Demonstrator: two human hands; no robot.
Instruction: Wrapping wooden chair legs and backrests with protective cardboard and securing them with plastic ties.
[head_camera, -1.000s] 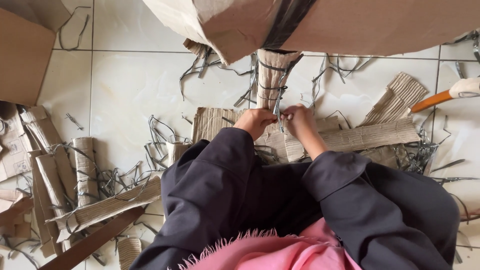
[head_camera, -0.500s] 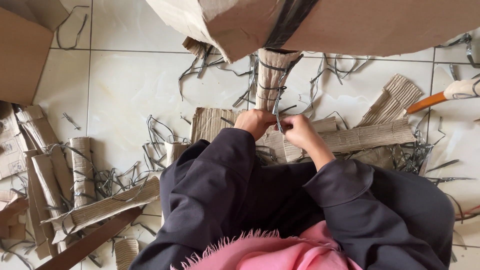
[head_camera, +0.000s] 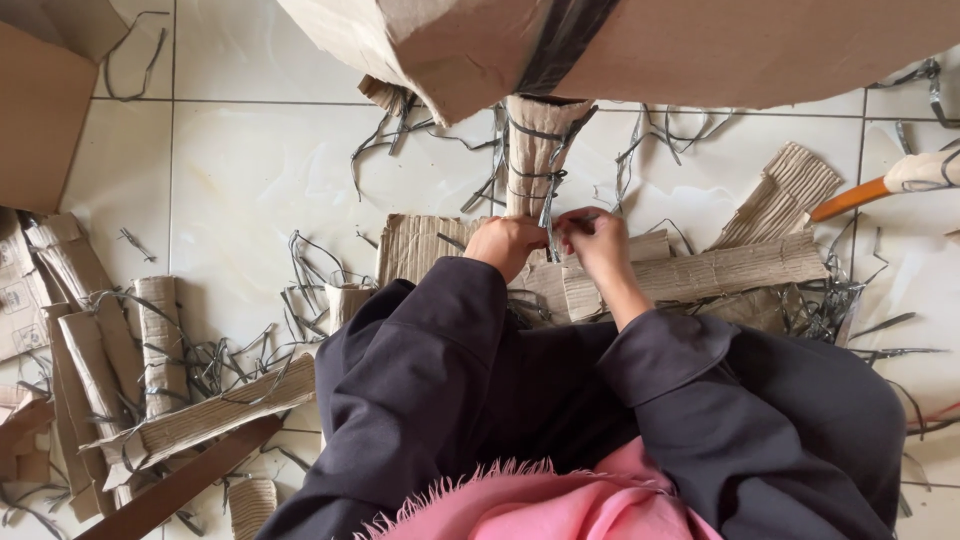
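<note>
A big cardboard box (head_camera: 700, 40) fills the top of the view and hides the far end of the rolled cardboard bundle (head_camera: 535, 150). The fingertips are hard to make out behind the knuckles. On the white tiled floor (head_camera: 240, 170), rolled cardboard pieces (head_camera: 100, 350) lie at the left. The left hand (head_camera: 507, 243) and right hand (head_camera: 592, 240) sit close together, each pinching the grey strap (head_camera: 548, 215) at the bundle's near end. The bundle runs straight away from the person, brown, corrugated, wrapped with grey bands. An orange-handled tool (head_camera: 880, 185) lies at the right.
</note>
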